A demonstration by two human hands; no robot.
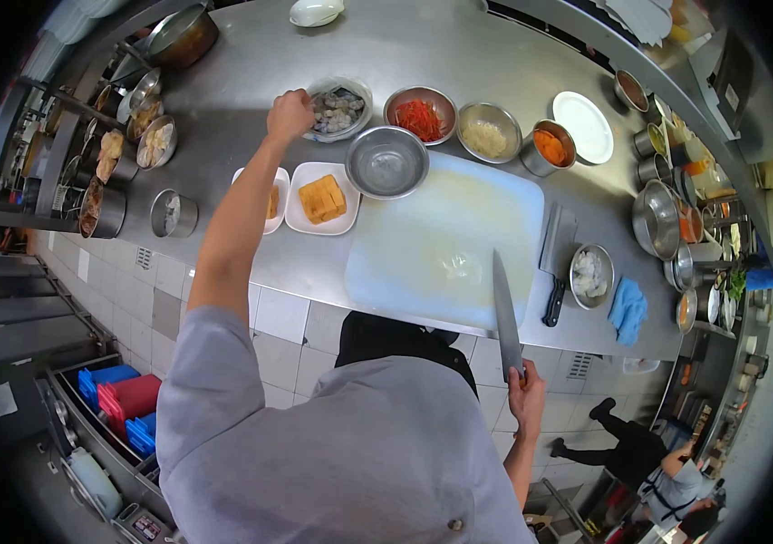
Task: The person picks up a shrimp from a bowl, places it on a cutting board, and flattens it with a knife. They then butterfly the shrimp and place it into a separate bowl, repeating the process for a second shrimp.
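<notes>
My right hand (526,395) is wrapped round the handle of a long kitchen knife (504,317). Its blade points away from me, with the tip over the right part of a white cutting board (405,263). A small wet, pale patch shows on the board. Out to the left, my left hand (290,115) has its fingers curled together at the left rim of a bowl (367,107) of raw grey shrimp (338,110). What lies between those fingers is hidden. An empty-looking metal bowl (387,162) overlaps the board's upper left corner.
Shredded red pepper (418,120), a pale minced food (489,138) and orange slices (550,147) fill metal containers behind the board. Fried tofu (322,199) sits left. A cleaver (557,254), peeled shrimp (589,274) and blue cloth (628,311) lie right. Another person (645,453) stands farther off.
</notes>
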